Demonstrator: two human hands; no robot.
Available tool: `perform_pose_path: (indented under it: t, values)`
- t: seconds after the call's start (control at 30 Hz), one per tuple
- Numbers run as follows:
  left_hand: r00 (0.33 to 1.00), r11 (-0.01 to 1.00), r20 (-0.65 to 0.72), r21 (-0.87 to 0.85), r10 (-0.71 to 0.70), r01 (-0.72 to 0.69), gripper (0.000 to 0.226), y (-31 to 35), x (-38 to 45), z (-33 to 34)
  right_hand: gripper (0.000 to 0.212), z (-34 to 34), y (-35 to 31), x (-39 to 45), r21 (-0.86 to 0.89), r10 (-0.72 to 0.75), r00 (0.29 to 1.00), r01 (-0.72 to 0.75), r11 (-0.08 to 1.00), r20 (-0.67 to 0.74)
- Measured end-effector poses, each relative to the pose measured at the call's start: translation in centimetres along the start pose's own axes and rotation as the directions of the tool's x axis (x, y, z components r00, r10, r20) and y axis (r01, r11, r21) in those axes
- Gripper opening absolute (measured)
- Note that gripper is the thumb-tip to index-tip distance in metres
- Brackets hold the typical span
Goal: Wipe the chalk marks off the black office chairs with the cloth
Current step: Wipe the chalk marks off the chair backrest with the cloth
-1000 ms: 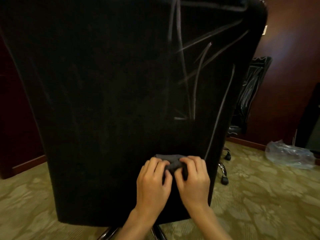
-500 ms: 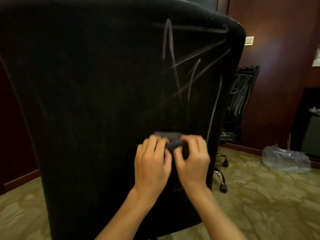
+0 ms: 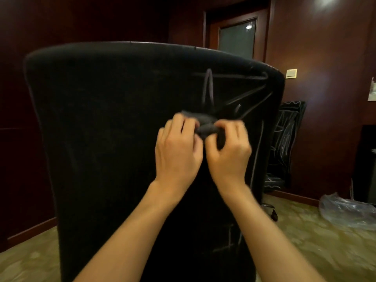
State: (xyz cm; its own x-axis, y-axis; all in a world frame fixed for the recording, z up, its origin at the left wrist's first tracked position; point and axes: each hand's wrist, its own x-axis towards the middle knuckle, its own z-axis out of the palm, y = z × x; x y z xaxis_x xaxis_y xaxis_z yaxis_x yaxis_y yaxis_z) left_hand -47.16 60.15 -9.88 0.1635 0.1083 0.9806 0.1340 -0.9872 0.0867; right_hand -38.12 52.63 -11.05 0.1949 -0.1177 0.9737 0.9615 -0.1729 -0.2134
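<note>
The tall back of a black office chair (image 3: 105,139) fills the middle of the view. White chalk marks (image 3: 240,94) cross its upper right part, and one long line runs down near its right edge. A small dark grey cloth (image 3: 203,122) is bunched against the chair back just below those marks. My left hand (image 3: 179,151) and my right hand (image 3: 230,153) sit side by side, fingers curled over the cloth, pressing it to the fabric. Most of the cloth is hidden under my fingers.
A second black chair (image 3: 284,143) covered in chalk scribbles stands behind at the right, by the dark wood wall. A clear plastic bag (image 3: 345,210) lies on the patterned carpet at the right. A door with a frosted pane (image 3: 237,37) is behind.
Both hands have slid the cloth upward along the chair back, from its lower part to just under the upper chalk marks. The lines lower down look fainter.
</note>
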Motion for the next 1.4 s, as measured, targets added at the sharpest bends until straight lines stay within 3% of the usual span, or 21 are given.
perform_pose_path:
  t: [0.2,0.4,0.57,0.77,0.87,1.03,1.1,1.27,1.4]
  values:
    - [0.998,0.996,0.051,0.083,-0.029,0.024,0.02,-5.9,-7.9,-0.5,0.021,1.0,-1.1,-8.2,0.028,-0.029,0.955,0.022,0.999,0.295]
    - [0.985,0.987,0.071,0.034,-0.157,0.155,0.033,-7.7,-9.2,-2.2,0.024,1.9,-3.5,-8.6,-0.016,-0.079,0.913,0.093,0.996,0.4]
    - [0.988,0.989,-0.097,-0.104,-0.116,0.106,0.019,-5.2,-3.2,-3.3,0.021,1.0,-5.0,-1.5,-0.046,-0.246,0.949,0.259,0.965,0.198]
    - [0.97,0.978,-0.244,-0.196,0.024,-0.073,0.018,0.0,9.4,-4.8,0.021,-2.3,-6.0,11.0,-0.156,-0.286,0.958,0.283,0.946,0.005]
    - [0.974,0.985,-0.225,-0.164,0.018,-0.056,0.017,0.1,8.8,-3.8,0.021,-1.9,-4.9,10.5,-0.166,-0.287,0.957,0.29,0.943,0.043]
    - [0.999,0.996,-0.006,-0.083,-0.034,0.033,0.017,-2.2,0.8,-1.7,0.018,-0.9,-2.1,2.4,-0.178,-0.232,0.941,0.28,0.943,0.248]
    - [0.999,0.995,0.007,-0.093,-0.036,0.037,0.017,-2.3,1.1,-1.9,0.017,-1.2,-2.1,3.0,-0.166,-0.242,0.932,0.292,0.942,0.271]
    - [0.976,0.984,-0.2,-0.134,0.086,-0.114,0.016,0.5,9.1,-3.5,0.023,-2.5,-4.1,11.2,-0.153,-0.291,0.956,0.293,0.944,0.04]
    - [0.977,0.975,-0.155,-0.145,0.145,-0.167,0.015,2.5,11.5,-3.3,0.021,-3.3,-2.9,12.4,-0.134,-0.187,0.981,0.178,0.975,-0.054]
